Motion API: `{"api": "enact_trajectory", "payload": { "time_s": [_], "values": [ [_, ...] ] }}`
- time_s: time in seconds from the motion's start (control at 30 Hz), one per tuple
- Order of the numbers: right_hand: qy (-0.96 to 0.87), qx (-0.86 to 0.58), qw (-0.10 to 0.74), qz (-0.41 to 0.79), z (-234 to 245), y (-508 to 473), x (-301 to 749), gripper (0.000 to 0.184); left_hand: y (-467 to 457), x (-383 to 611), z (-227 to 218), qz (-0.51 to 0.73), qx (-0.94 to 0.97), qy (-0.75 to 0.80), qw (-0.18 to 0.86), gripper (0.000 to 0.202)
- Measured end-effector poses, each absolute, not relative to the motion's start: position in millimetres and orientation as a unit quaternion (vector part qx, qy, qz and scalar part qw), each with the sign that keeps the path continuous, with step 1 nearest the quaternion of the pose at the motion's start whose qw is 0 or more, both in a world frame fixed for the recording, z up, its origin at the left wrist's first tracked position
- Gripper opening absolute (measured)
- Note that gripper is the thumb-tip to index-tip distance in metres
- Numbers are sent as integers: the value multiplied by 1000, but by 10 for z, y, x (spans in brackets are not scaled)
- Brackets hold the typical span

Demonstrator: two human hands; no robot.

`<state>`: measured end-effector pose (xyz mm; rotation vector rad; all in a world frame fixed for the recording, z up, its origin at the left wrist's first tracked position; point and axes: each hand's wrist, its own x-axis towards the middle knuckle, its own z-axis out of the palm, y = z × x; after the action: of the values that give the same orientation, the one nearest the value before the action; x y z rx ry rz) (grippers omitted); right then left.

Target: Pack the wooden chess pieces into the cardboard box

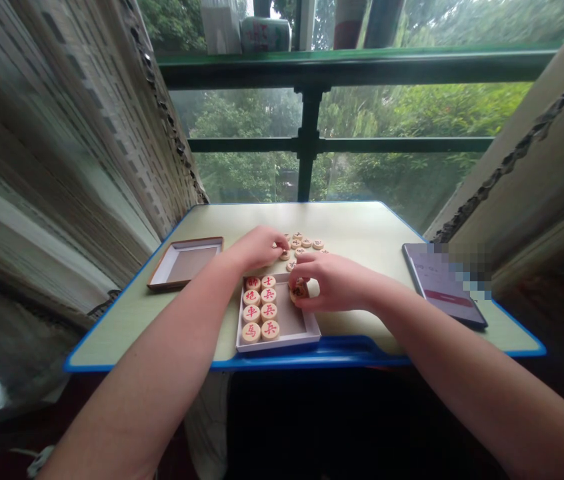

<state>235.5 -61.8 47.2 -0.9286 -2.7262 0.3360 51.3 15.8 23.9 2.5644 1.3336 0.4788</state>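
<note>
A shallow white box (pixel 307 338) lies near the table's front edge. Along its left side stand two columns of round wooden Chinese chess pieces (pixel 269 312) with red characters. My right hand (pixel 329 280) is over the box's right half, its fingers closed around a chess piece (pixel 298 292) with a dark character. Beyond the box, my left hand (pixel 261 245) reaches among loose chess pieces (pixel 306 243). Its fingertips pinch at a piece (pixel 285 255) there, partly hidden by the fingers. More loose pieces lie scattered between and behind my hands.
The brown-edged box lid (pixel 189 261) lies inside up at the table's left. A tablet (pixel 442 287) rests at the right edge. The light table (pixel 362 223) has a blue rim and stands against a window with green bars (pixel 307 120). Curtains (pixel 87 100) hang on both sides.
</note>
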Motion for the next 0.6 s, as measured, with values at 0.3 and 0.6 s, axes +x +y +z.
{"api": "enact_trajectory", "payload": {
  "time_s": [0.3, 0.6],
  "values": [
    [-934, -312, 121, 125, 477, -616, 2352, 10, 145, 516, 252, 159, 872, 452, 102, 28],
    [-934, -304, 130, 134, 498, -606, 2369, 12, 127, 523, 272, 160, 871, 451, 110, 29]
  ]
}}
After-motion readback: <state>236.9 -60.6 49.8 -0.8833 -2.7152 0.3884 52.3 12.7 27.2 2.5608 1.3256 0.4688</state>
